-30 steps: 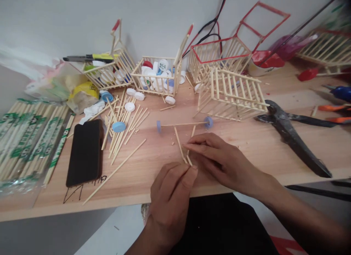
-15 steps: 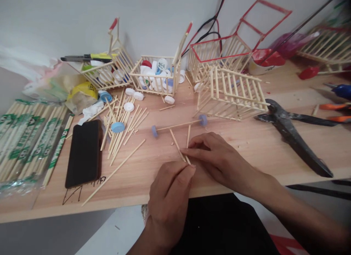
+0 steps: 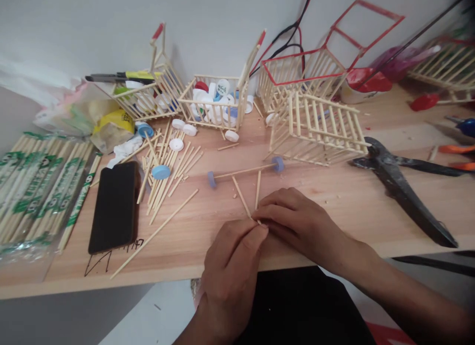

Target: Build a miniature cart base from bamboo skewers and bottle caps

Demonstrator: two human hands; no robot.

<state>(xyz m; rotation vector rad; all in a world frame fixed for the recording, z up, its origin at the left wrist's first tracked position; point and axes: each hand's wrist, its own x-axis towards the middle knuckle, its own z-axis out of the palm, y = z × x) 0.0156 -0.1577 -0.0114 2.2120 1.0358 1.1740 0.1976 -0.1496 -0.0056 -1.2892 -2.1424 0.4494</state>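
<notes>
Two short wooden sticks form a narrow V; the left stick [image 3: 241,196] and the right stick [image 3: 258,190] converge toward me. My left hand [image 3: 233,266] is closed, thumb and index finger pinching their near ends. From the right, my right hand [image 3: 302,220] has its fingers pressed together on the right stick close to that junction. The fingertips hide how the ends meet. Just beyond lies a thin stick axle [image 3: 245,171] with a blue bottle cap on each end; whether the V's far ends touch it I cannot tell.
Behind stand stick-built carts, one holding bottle caps [image 3: 213,107], and a stick basket [image 3: 319,129]. Cut sticks [image 3: 163,186], a phone [image 3: 114,206] and packaged chopsticks [image 3: 40,191] lie left. Large black-handled pliers [image 3: 408,191] lie right. The table edge runs below my hands.
My right hand has drawn slightly toward me, down the right stick toward the junction. My left hand keeps its pinch. The whole view has shifted a little.
</notes>
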